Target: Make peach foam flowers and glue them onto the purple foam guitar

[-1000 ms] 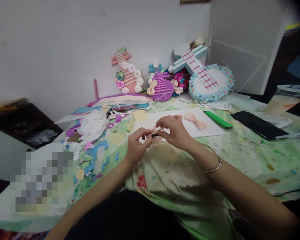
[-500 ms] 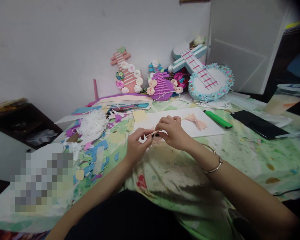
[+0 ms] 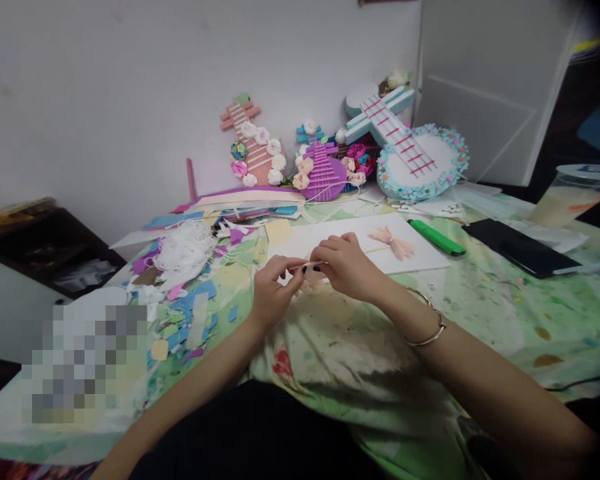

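Observation:
In front of me, both hands pinch a thin pale pink strip, perhaps rolled or twisted paper point(image 3: 300, 266). My left hand point(image 3: 275, 285) grips its left part between thumb and fingertips. Close beside it, my right hand point(image 3: 345, 267) is closed on the strip with bent fingers. A pale thin length point(image 3: 379, 249) shows to the right of my right hand; whether it is the same strip I cannot tell. Just beyond lies a pink gathered bow-like piece point(image 3: 394, 243) on a white board point(image 3: 340, 225). More pale pink material point(image 3: 311, 285) sits partly hidden under my hands.
Decorated toy-like string instruments point(image 3: 420, 160) lean along the wall. Left are a tangle of white string point(image 3: 185, 248) and scattered paper scraps point(image 3: 205, 291). Right are a green marker-like object point(image 3: 437, 238), a black phone point(image 3: 520, 248) and a lidded cup point(image 3: 575, 197). A stained green cloth point(image 3: 490, 307) covers the table.
The pale length right of my right hand has swung lower, and the strip between my fingers lies flatter. Both hands stay in nearly the same place.

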Tool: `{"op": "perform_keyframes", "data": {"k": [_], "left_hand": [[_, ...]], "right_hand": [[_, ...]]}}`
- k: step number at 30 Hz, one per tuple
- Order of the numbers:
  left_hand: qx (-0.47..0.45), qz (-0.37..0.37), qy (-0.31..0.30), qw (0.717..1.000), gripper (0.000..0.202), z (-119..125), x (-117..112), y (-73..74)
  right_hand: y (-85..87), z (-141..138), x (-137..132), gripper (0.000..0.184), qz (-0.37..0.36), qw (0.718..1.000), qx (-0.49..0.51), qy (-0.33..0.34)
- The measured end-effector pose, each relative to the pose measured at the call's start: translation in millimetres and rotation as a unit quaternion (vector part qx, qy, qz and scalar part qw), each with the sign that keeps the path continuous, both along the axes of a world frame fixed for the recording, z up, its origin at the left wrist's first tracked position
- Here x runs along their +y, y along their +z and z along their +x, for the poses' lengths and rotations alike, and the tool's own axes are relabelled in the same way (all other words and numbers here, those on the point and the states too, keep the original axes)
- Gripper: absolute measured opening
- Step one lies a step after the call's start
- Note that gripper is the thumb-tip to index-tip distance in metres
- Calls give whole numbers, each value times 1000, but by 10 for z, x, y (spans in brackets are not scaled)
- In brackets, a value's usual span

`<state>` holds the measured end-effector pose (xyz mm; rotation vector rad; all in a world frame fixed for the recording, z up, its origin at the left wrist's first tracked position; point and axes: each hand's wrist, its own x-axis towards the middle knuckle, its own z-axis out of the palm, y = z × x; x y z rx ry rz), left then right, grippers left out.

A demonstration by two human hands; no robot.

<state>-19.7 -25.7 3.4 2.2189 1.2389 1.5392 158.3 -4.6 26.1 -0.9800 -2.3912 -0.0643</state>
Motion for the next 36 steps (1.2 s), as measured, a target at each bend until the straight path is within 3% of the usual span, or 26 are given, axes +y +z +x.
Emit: {"op": "perform_keyframes", "data": {"k": [5,16,36], "left_hand": [[6,0,0,1000,10,-8,4,21],[-104,-134,-67,983,11,2,57,-47],[-147,-154,-81,974,14,-12,32,-36]], "right_hand": [[11,27,-2,14,-64,996,35,49],[-9,43,44,13,-46,995,77,49],[-4,32,49,13,-40,993,93,53]]}}
